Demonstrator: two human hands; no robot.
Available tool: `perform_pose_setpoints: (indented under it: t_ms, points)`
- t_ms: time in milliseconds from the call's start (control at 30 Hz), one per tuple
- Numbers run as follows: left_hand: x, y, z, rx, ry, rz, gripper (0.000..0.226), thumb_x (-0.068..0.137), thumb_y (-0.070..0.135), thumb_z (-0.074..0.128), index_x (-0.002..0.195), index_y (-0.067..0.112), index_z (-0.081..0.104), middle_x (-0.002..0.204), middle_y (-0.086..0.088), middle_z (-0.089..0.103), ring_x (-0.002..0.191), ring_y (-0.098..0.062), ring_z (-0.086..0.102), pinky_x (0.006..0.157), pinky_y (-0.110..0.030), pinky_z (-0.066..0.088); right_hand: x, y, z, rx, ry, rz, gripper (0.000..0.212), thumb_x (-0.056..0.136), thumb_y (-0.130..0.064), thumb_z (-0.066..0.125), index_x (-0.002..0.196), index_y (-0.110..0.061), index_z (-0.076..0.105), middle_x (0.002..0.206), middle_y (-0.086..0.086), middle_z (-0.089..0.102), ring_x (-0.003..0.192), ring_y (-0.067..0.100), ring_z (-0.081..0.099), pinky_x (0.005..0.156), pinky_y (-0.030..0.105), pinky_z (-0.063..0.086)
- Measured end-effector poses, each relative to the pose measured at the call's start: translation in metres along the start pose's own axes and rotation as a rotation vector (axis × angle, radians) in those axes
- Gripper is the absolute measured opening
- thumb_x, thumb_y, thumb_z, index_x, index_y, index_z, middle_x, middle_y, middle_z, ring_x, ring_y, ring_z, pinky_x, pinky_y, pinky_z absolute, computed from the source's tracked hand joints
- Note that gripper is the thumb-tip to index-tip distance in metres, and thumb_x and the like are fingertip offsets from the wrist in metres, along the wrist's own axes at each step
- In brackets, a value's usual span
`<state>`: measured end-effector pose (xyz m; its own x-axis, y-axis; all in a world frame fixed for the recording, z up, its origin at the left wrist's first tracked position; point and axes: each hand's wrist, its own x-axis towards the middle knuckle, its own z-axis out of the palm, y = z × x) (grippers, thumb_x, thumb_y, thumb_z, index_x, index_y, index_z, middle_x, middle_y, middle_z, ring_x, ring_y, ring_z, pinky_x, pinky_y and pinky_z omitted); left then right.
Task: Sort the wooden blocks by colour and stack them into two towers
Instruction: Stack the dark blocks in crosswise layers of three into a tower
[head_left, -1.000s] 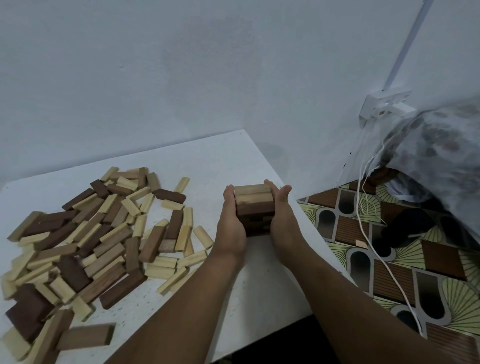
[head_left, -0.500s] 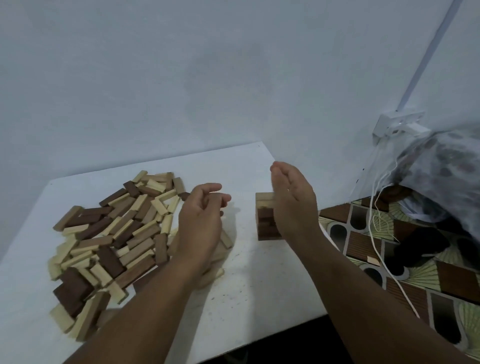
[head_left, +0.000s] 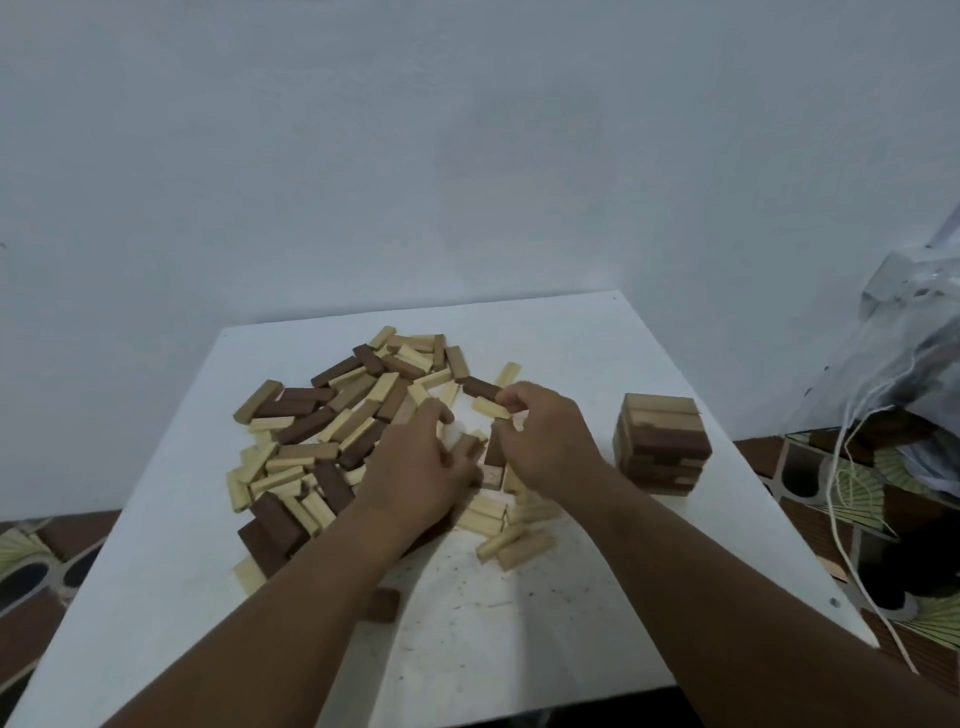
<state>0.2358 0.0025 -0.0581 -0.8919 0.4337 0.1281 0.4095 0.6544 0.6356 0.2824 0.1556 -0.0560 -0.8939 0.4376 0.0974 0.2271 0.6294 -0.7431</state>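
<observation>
Your left hand (head_left: 421, 467) rests low on the right edge of the loose heap of pale and dark brown wooden blocks (head_left: 332, 436) spread over the middle and left of the white square table (head_left: 519, 649); its fingers curl down among the blocks, but you cannot tell whether they actually hold one. Your right hand (head_left: 545, 441) sits just beside it, knuckles up, and its fingertips pinch one pale rectangular wooden block (head_left: 489, 409) at the far edge of the heap, while a dark brown block (head_left: 496, 449) stands on end close under that hand's palm. The short square tower of brown stacked blocks (head_left: 661, 442) stands alone near the table's right edge, apart from both hands and from the heap. A crumpled translucent plastic bag (head_left: 914, 364) lies off the table at the far right, above white cords (head_left: 844, 499) that trail over the patterned floor covering (head_left: 924, 561).
</observation>
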Motion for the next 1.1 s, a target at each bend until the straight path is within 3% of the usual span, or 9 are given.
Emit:
perform_pose_setpoints:
  t_ms: [167, 333, 433, 567, 633, 700, 800, 933, 1100]
  points:
    - [0.008, -0.006, -0.020, -0.213, 0.153, -0.155, 0.028, 0.087, 0.035, 0.066, 0.107, 0.024, 0.049, 0.074, -0.003, 0.064, 0.071, -0.015, 0.061, 0.057, -0.024, 0.041, 0.018, -0.004, 0.002, -0.379, -0.193, 0.095, 0.044, 0.082, -0.033, 0.073, 0.119, -0.013, 0.061, 0.117, 0.007, 0.055, 0.111, 0.027, 0.054, 0.092, 0.042, 0.051]
    - [0.013, -0.015, -0.030, -0.298, 0.182, -0.206, 0.029, 0.090, 0.041, 0.064, 0.109, 0.029, 0.047, 0.079, 0.000, 0.067, 0.069, -0.008, 0.061, 0.053, -0.014, 0.036, 0.028, -0.012, 0.004, -0.503, -0.209, 0.078, 0.046, 0.077, -0.036, 0.078, 0.115, -0.016, 0.062, 0.113, 0.005, 0.055, 0.108, 0.024, 0.054, 0.091, 0.041, 0.052]
    - [0.015, -0.018, -0.030, -0.350, 0.191, -0.216, 0.031, 0.090, 0.043, 0.064, 0.112, 0.028, 0.048, 0.079, 0.000, 0.066, 0.067, -0.008, 0.061, 0.058, -0.020, 0.037, 0.028, -0.013, 0.003, -0.346, -0.255, 0.135, 0.040, 0.066, -0.026, 0.083, 0.100, -0.018, 0.063, 0.100, 0.001, 0.061, 0.096, 0.021, 0.058, 0.081, 0.038, 0.055]
    - [0.019, -0.022, -0.031, -0.406, 0.207, -0.252, 0.029, 0.090, 0.043, 0.064, 0.113, 0.029, 0.050, 0.083, 0.000, 0.065, 0.072, -0.007, 0.062, 0.060, -0.021, 0.039, 0.030, -0.019, -0.001, 0.092, -0.180, 0.057, 0.032, 0.077, -0.008, 0.074, 0.098, -0.017, 0.052, 0.078, -0.004, 0.058, 0.064, 0.004, 0.057, 0.053, 0.013, 0.044]
    - [0.019, -0.024, -0.033, -0.422, 0.221, -0.252, 0.029, 0.091, 0.044, 0.062, 0.113, 0.029, 0.050, 0.085, 0.001, 0.065, 0.076, -0.010, 0.065, 0.062, -0.024, 0.043, 0.034, -0.025, 0.003, 0.312, -0.107, 0.070, 0.024, 0.085, -0.005, 0.062, 0.101, -0.019, 0.049, 0.081, 0.000, 0.060, 0.063, 0.004, 0.063, 0.055, 0.019, 0.049]
    - [0.019, -0.026, -0.035, -0.452, 0.226, -0.255, 0.030, 0.090, 0.042, 0.062, 0.114, 0.030, 0.050, 0.089, -0.002, 0.065, 0.081, -0.016, 0.068, 0.067, -0.031, 0.049, 0.042, -0.028, 0.009, 0.376, -0.016, 0.098, 0.018, 0.089, -0.006, 0.052, 0.102, -0.018, 0.047, 0.083, -0.001, 0.059, 0.068, 0.015, 0.063, 0.057, 0.028, 0.049]
    - [0.016, -0.027, -0.038, -0.462, 0.218, -0.254, 0.029, 0.089, 0.040, 0.062, 0.115, 0.030, 0.050, 0.092, -0.003, 0.065, 0.083, -0.020, 0.069, 0.073, -0.037, 0.052, 0.060, -0.019, 0.020, 0.096, 0.067, 0.025, 0.016, 0.085, -0.013, 0.057, 0.098, -0.017, 0.049, 0.081, -0.005, 0.055, 0.069, 0.014, 0.052, 0.058, 0.026, 0.041]
    - [0.011, -0.030, -0.043, -0.459, 0.212, -0.255, 0.025, 0.092, 0.040, 0.060, 0.113, 0.033, 0.049, 0.089, -0.003, 0.066, 0.080, -0.017, 0.069, 0.064, -0.029, 0.048, 0.079, -0.003, 0.034, -0.342, -0.085, 0.017, 0.022, 0.082, -0.018, 0.062, 0.103, -0.020, 0.064, 0.097, -0.003, 0.059, 0.089, 0.019, 0.062, 0.067, 0.028, 0.046]
    - [0.000, -0.031, -0.046, -0.441, 0.165, -0.250, 0.023, 0.092, 0.037, 0.057, 0.112, 0.035, 0.048, 0.093, -0.006, 0.068, 0.074, -0.019, 0.063, 0.058, -0.027, 0.044, 0.087, -0.004, 0.041, -0.452, -0.106, 0.018, 0.022, 0.086, -0.014, 0.056, 0.107, -0.014, 0.065, 0.107, 0.004, 0.060, 0.090, 0.023, 0.063, 0.074, 0.033, 0.055]
